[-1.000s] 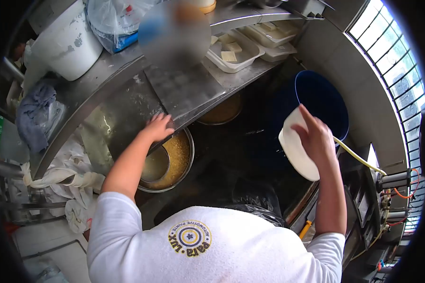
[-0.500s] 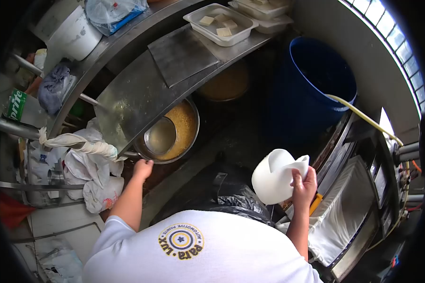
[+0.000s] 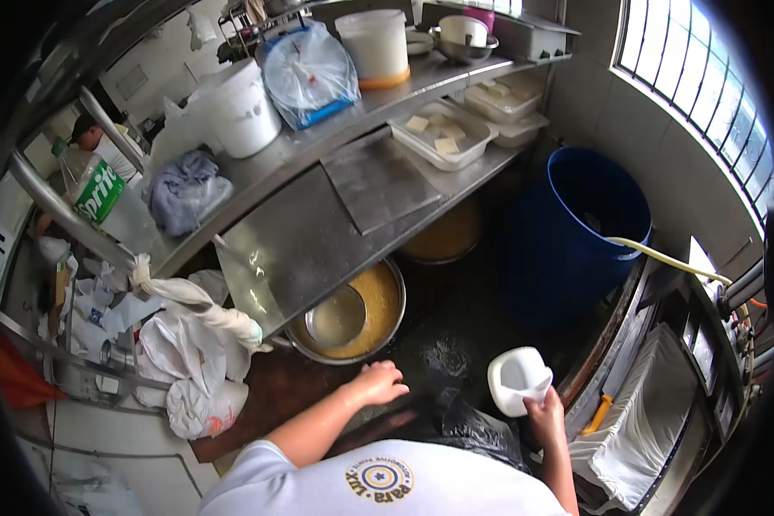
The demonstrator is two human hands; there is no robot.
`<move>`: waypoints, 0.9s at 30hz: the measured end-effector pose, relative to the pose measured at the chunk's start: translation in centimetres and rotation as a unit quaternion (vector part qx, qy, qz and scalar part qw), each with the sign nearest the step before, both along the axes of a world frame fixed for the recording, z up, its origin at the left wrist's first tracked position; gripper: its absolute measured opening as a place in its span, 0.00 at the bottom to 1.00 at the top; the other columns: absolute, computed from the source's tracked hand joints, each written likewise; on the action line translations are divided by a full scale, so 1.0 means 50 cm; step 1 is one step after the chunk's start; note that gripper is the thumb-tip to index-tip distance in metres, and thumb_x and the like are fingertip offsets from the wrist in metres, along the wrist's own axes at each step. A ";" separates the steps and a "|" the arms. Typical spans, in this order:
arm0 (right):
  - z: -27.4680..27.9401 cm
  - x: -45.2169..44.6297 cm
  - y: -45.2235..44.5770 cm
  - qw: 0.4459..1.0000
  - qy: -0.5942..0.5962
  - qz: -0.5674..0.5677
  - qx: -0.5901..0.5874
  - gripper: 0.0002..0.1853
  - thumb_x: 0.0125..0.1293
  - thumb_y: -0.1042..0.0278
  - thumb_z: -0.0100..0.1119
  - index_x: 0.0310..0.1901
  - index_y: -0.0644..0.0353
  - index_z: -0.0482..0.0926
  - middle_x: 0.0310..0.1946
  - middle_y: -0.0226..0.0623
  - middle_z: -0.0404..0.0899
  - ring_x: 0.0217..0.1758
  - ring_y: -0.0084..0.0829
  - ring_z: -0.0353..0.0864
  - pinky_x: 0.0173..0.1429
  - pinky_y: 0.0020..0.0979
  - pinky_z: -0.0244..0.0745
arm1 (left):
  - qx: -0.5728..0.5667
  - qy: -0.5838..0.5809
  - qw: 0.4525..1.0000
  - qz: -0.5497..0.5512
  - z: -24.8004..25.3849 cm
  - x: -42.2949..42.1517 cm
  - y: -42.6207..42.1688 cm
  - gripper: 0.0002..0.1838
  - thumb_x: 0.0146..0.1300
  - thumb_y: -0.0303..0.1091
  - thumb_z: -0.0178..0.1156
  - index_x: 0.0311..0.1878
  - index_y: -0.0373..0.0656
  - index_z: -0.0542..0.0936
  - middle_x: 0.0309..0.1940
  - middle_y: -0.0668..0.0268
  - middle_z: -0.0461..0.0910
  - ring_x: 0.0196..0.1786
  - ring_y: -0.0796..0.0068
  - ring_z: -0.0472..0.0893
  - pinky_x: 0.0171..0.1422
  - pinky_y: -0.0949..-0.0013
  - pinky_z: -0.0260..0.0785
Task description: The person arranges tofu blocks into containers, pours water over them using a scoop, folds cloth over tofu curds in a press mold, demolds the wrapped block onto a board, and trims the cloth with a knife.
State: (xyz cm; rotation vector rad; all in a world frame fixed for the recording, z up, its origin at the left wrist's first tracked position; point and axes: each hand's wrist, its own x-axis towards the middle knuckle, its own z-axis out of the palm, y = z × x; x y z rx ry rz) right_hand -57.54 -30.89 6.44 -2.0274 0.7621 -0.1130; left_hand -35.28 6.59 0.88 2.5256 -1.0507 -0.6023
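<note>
- Gripping the white scoop [image 3: 506, 383] at its near right side, the right hand [image 3: 546, 414] pinches it between thumb and fingers; the fingers beneath are hidden.
- Scoop position: raised in front of the body, to the right, its hollow side facing up toward the camera.
- Left hand [image 3: 378, 384]: fingers slightly bent, lying near one another, back of the hand toward the camera. It is poised just beside the near rim of the large metal bowl, apart from it in view.
- Large metal bowl [image 3: 400, 292]: set low, partly covered by the lower shelf [image 3: 275, 249]. It contains yellow, grainy material [image 3: 378, 297] and a smaller metal bowl [image 3: 335, 316] with cloudy liquid.
- Second bowl [image 3: 443, 239]: farther back beneath the same shelf, in shadow.
- Blue barrel [image 3: 559, 258]: upright, beyond the scoop and to the right. A pale yellow hose [image 3: 666, 261] passes over its rim.
- Lower shelf, upper surface: a flat metal sheet [image 3: 378, 182] lies beside a white tray [image 3: 482, 155] containing pale blocks [image 3: 445, 145].
- Right side: a cloth-lined frame [image 3: 636, 430] stands near the right arm, with a yellow handle [image 3: 599, 414] beside it.
- Left side: a twisted cloth [image 3: 202, 303] is wrapped around a metal rail, above white plastic bags [image 3: 185, 353].
- Background, far left: another person [image 3: 116, 150], partly hidden behind a green-labelled bottle [image 3: 99, 189].
</note>
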 end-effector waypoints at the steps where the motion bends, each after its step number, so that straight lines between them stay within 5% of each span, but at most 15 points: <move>1: 0.011 -0.002 0.028 0.999 0.022 -0.027 0.007 0.25 0.67 0.63 0.71 0.61 0.67 0.79 0.53 0.55 0.86 0.58 0.52 0.86 0.63 0.46 0.79 | -0.016 0.070 0.997 0.011 0.000 0.010 -0.002 0.24 0.71 0.54 0.64 0.52 0.40 0.87 0.51 0.44 0.87 0.56 0.43 0.85 0.62 0.50 0.77; 3: -0.002 -0.024 0.066 0.996 0.065 -0.066 0.012 0.26 0.68 0.60 0.71 0.63 0.67 0.78 0.54 0.55 0.87 0.60 0.49 0.87 0.64 0.45 0.80 | -0.044 0.180 0.982 0.041 0.026 0.017 -0.006 0.24 0.74 0.50 0.63 0.53 0.35 0.86 0.49 0.45 0.87 0.55 0.45 0.86 0.62 0.51 0.78; 7: -0.124 -0.106 0.111 0.980 -0.021 -0.157 0.123 0.25 0.69 0.62 0.71 0.62 0.66 0.79 0.54 0.48 0.88 0.59 0.38 0.88 0.65 0.40 0.80 | -0.034 0.137 0.990 -0.016 -0.010 0.019 -0.010 0.23 0.72 0.50 0.64 0.52 0.36 0.86 0.47 0.46 0.88 0.53 0.47 0.87 0.60 0.51 0.79; 12: 0.027 -0.157 0.226 0.977 0.049 -0.193 0.070 0.26 0.69 0.61 0.72 0.64 0.66 0.79 0.53 0.46 0.89 0.58 0.36 0.88 0.65 0.39 0.80 | 0.042 0.176 0.971 -0.157 -0.036 0.010 -0.076 0.25 0.72 0.50 0.62 0.52 0.34 0.87 0.52 0.44 0.87 0.59 0.47 0.86 0.66 0.52 0.77; 17: 0.056 -0.194 0.212 0.966 0.020 -0.256 -0.026 0.22 0.66 0.60 0.66 0.54 0.68 0.80 0.48 0.62 0.86 0.56 0.57 0.87 0.60 0.48 0.82 | 0.031 0.122 0.959 -0.255 -0.050 -0.017 -0.166 0.25 0.72 0.49 0.64 0.55 0.34 0.86 0.54 0.44 0.87 0.60 0.46 0.85 0.67 0.52 0.77; 21: 0.200 -0.156 0.096 0.940 -0.132 -0.269 -0.162 0.23 0.68 0.58 0.64 0.55 0.69 0.79 0.41 0.61 0.85 0.51 0.59 0.87 0.55 0.49 0.82 | 0.035 0.114 0.943 -0.310 -0.004 -0.070 -0.228 0.24 0.72 0.48 0.65 0.54 0.34 0.86 0.53 0.44 0.87 0.59 0.45 0.85 0.66 0.52 0.77; 22: 0.291 -0.147 0.095 0.942 -0.191 -0.271 -0.054 0.28 0.73 0.58 0.64 0.67 0.67 0.73 0.53 0.58 0.85 0.56 0.49 0.89 0.59 0.44 0.83 | 0.034 0.108 0.938 -0.327 0.003 -0.086 -0.241 0.23 0.71 0.48 0.65 0.54 0.34 0.86 0.53 0.44 0.87 0.59 0.45 0.85 0.66 0.52 0.77; 23: 0.252 -0.124 0.065 0.874 -0.436 -0.214 0.029 0.33 0.76 0.61 0.68 0.75 0.61 0.65 0.71 0.48 0.74 0.68 0.35 0.81 0.66 0.36 0.80 | 0.045 0.124 0.935 -0.329 0.010 -0.102 -0.252 0.23 0.71 0.47 0.65 0.54 0.34 0.87 0.52 0.44 0.87 0.59 0.45 0.85 0.65 0.51 0.77; 24: 0.319 -0.130 0.076 0.862 -0.467 -0.185 0.060 0.42 0.74 0.66 0.71 0.82 0.55 0.55 0.78 0.45 0.62 0.75 0.39 0.74 0.71 0.37 0.78 | 0.046 0.116 0.932 -0.340 0.015 -0.120 -0.260 0.23 0.71 0.47 0.65 0.54 0.34 0.87 0.52 0.44 0.87 0.59 0.45 0.85 0.65 0.51 0.77; 27: 0.337 -0.194 0.092 0.868 -0.439 -0.184 -0.141 0.32 0.73 0.62 0.71 0.73 0.58 0.68 0.69 0.44 0.75 0.64 0.41 0.84 0.61 0.38 0.83 | 0.060 0.082 0.933 -0.345 0.042 -0.186 -0.277 0.23 0.71 0.47 0.65 0.54 0.35 0.87 0.52 0.43 0.87 0.59 0.45 0.85 0.65 0.50 0.77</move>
